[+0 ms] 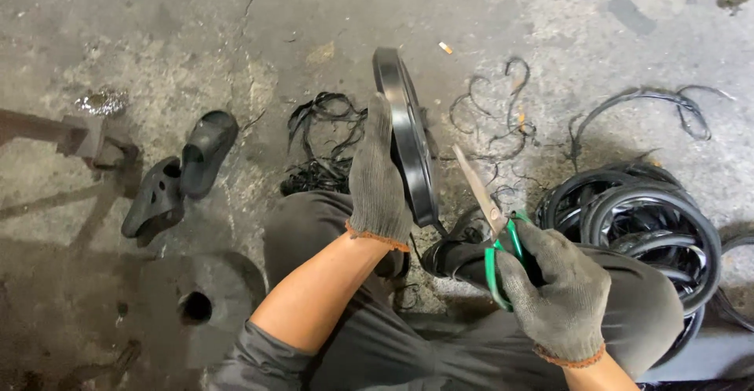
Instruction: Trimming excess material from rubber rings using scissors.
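Rough, stained concrete floor [550, 14], cracked and gritty. Left hand [379, 179] gripping black rubber ring [408, 144] upright on edge above the knees; right hand [561, 285] clenched on green-handled scissors [491, 218], blades just beside the ring's rim. Ring pile [652, 218] crowding right, sandals [181, 171] left, trimmings [322, 144] ahead.

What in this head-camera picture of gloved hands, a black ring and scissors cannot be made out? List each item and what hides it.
- Black ring: seen edge-on, so its flat faces are hidden; the left hand covers part.
- Scissors: handle loops mostly hidden inside the right hand.
- Pile of rings: lower ones covered by the knee; their number is unclear.
- Brown metal piece: cut off by the left edge.
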